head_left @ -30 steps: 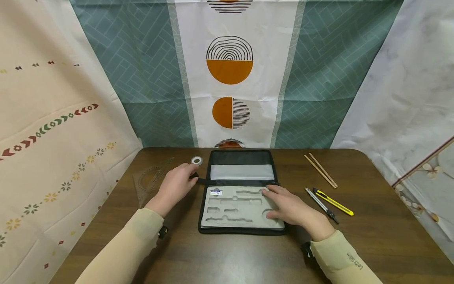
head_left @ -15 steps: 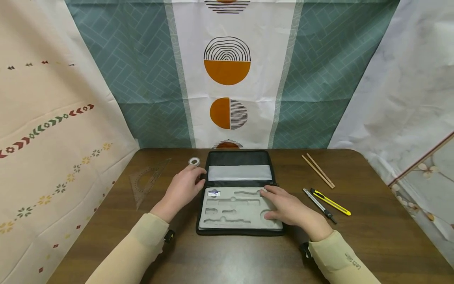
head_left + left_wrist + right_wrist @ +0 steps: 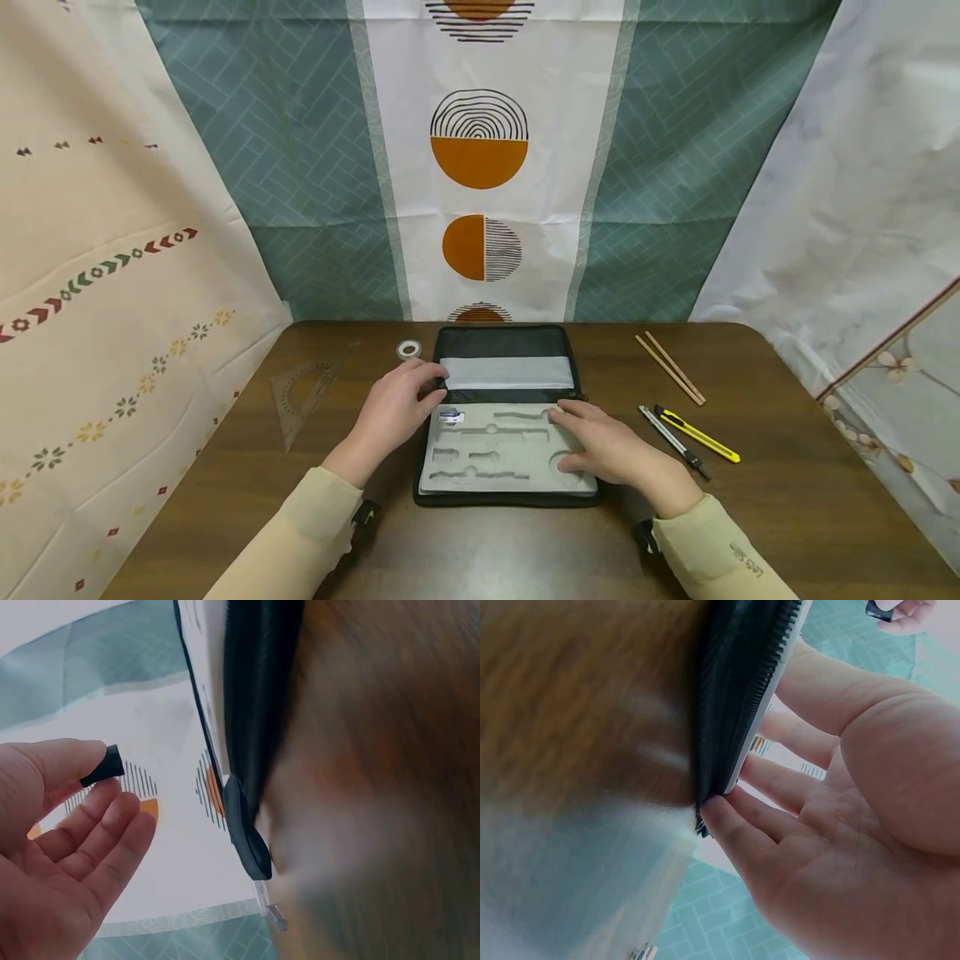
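Note:
An open black zippered case (image 3: 506, 500) lies on the table, its lid folded back. Its lower half holds a pale grey tray (image 3: 525, 455) with shaped hollows and a small blue-and-white label (image 3: 451, 417). My left hand (image 3: 397, 408) hovers over the case's left edge near the hinge. Between thumb and forefinger it pinches a small black block (image 3: 105, 766), whose kind is not plain. My right hand (image 3: 611, 442) rests on the tray's right side, fingers fairly straight; in the right wrist view its fingertips (image 3: 727, 814) meet the case's edge.
Left of the case are a clear set square (image 3: 292, 412) and a tape roll (image 3: 401, 350). To the right lie two wooden sticks (image 3: 670, 370), a yellow cutter (image 3: 705, 437) and a silver-and-black compass (image 3: 667, 431). Patterned cloth (image 3: 322, 167) hangs behind the table.
My left hand has moved right, from beside the case to over its left edge, with the small black block. The right hand stays on the tray. The head view has shifted slightly.

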Demonstrator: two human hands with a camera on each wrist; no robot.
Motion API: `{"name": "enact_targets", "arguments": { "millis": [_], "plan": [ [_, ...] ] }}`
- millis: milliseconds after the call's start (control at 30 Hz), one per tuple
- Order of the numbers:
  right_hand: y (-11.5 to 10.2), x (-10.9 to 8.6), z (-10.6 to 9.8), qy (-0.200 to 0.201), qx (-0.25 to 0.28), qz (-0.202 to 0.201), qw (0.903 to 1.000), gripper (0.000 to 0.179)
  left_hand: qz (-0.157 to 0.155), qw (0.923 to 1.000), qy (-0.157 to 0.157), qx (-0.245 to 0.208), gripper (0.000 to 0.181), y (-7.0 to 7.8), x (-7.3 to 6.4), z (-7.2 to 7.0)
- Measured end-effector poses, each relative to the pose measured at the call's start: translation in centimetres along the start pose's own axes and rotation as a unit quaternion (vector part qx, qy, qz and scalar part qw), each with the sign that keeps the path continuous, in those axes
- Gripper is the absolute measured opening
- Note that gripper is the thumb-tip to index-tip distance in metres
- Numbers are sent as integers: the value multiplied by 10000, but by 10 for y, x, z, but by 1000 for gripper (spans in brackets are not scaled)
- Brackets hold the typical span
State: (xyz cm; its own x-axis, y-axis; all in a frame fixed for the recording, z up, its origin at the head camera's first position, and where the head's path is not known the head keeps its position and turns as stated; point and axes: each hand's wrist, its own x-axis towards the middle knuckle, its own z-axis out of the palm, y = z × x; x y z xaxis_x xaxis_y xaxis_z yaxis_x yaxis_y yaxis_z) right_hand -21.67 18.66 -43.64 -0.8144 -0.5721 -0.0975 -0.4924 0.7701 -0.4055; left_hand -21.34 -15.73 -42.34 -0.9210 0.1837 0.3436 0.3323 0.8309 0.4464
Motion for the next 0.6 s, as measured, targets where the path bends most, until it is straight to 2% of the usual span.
{"name": "enact_targets", "arguments": {
  "millis": [200, 467, 600],
  "plan": [
    [0, -1, 2, -17, 2, 4, 10000, 74, -112, 9999, -87, -38, 24, 2, -3, 2],
    [1, 0, 0, -30, -47, -50, 10000, 74, -94, 9997, -190, -77, 21, 3, -7, 4],
    [2, 0, 0, -30, -95, -52, 9999, 75, -153, 9993, -326, -79, 22, 4, -9, 4]
  ]
}}
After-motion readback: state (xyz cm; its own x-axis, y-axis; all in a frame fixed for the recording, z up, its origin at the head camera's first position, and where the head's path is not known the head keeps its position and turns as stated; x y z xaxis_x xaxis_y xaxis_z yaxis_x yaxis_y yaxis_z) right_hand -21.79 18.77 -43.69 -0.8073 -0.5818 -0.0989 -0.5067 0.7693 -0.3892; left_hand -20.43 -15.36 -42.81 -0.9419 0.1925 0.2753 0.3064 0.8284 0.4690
